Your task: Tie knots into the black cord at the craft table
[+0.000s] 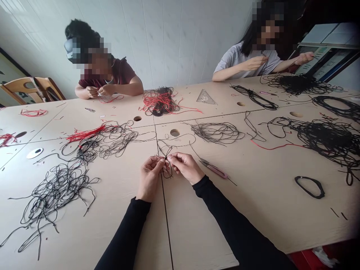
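Between my two hands is a thin black cord (168, 173), looped and bunched into what looks like a knot at the fingertips. My left hand (152, 174) pinches it from the left, thumb and fingers closed. From the right, my right hand (185, 165) pinches the same spot, its fingertips almost touching the left ones. Loops of the cord stick out above and below the fingers. Just right of my right hand lies a pair of thread snips (215, 168) with a pink handle and dark blades. The exact shape of the knot is hidden by my fingers.
Black cord tangles lie left (60, 187), ahead (218, 132) and right (332, 138). A red and black bundle (160, 101), a clear triangle ruler (206, 96) and a black oval loop (309, 187) are on the table (202, 217). Two people work with cords across it.
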`<action>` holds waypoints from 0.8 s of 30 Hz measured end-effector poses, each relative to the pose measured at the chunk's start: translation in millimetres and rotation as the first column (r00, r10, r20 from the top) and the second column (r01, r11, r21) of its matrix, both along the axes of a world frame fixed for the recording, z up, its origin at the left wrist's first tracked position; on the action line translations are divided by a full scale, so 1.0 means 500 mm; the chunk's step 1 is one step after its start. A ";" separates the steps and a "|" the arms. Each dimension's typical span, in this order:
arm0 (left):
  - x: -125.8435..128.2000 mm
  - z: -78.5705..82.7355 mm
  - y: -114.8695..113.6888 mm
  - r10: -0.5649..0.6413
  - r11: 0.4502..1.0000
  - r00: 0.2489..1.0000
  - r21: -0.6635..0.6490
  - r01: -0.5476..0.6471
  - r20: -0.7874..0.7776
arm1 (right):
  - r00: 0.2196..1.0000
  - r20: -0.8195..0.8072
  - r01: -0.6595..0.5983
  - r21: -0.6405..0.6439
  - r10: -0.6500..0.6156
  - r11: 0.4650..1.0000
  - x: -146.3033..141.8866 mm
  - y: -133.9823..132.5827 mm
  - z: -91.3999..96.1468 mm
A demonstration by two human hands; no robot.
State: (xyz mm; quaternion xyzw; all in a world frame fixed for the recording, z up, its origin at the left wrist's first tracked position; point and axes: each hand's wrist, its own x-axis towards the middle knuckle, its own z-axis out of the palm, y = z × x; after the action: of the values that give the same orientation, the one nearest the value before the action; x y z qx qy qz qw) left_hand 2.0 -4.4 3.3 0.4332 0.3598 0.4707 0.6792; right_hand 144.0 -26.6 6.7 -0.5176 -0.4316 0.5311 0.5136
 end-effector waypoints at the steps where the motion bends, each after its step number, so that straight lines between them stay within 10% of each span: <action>1: 0.000 0.000 -0.001 -0.006 1.000 1.000 -0.005 0.006 -0.005 | 1.000 -0.006 -0.002 -0.009 0.002 1.000 0.000 0.000 0.000; 24: 0.007 0.000 -0.002 0.130 0.991 0.991 0.021 -0.129 -0.021 | 0.920 0.388 -0.031 0.198 -0.049 0.980 -0.001 -0.002 -0.001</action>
State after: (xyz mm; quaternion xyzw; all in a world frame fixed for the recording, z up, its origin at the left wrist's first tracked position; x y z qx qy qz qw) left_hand 5.3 -5.5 3.1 0.4208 0.3902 0.5123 0.6389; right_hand 143.4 -27.4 6.0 -0.5606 -0.5742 0.3687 0.4692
